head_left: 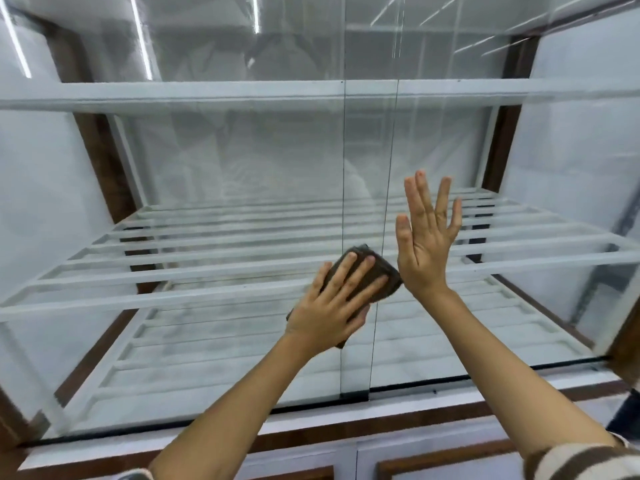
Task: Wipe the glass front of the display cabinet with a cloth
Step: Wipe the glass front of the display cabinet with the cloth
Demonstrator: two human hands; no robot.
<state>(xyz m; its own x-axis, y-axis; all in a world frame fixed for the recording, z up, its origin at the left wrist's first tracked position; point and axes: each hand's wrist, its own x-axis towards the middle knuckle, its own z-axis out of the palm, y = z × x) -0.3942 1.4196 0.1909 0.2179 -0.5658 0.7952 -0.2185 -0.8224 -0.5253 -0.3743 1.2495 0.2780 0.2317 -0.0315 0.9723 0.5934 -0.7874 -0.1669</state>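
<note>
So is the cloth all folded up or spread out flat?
Folded up. The dark cloth is a thick, compact pad under the left hand, with layered edges showing, pressed against the glass.

Single head view, close, facing forward and down at the cabinet glass [242, 168]

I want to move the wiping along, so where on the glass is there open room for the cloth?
Open glass spreads left of the left hand and cloth, and above both hands. It is crowded by the panel seam, where the right hand presses.
</note>
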